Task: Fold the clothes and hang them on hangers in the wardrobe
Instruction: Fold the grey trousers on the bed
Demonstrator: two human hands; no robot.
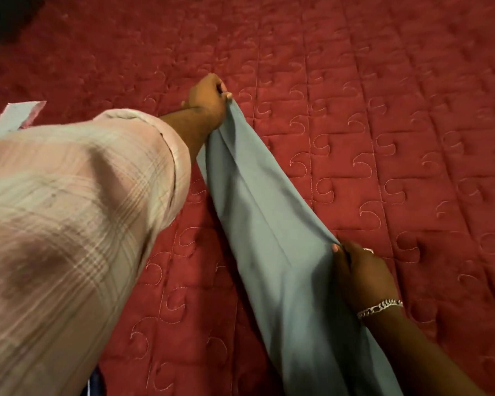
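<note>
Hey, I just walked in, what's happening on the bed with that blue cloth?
A person is stretching a light blue garment out over a red quilted bedspread. The left hand grips its far end, and the right hand, with a silver bracelet at the wrist, pinches one edge nearer the body. No hanger or wardrobe is in view.

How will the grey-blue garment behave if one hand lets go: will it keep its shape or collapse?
The grey-blue garment is probably floppy: it sags between the left hand and right hand. Released, it would likely collapse onto the red quilt. It looks thin, so probably light.
</note>
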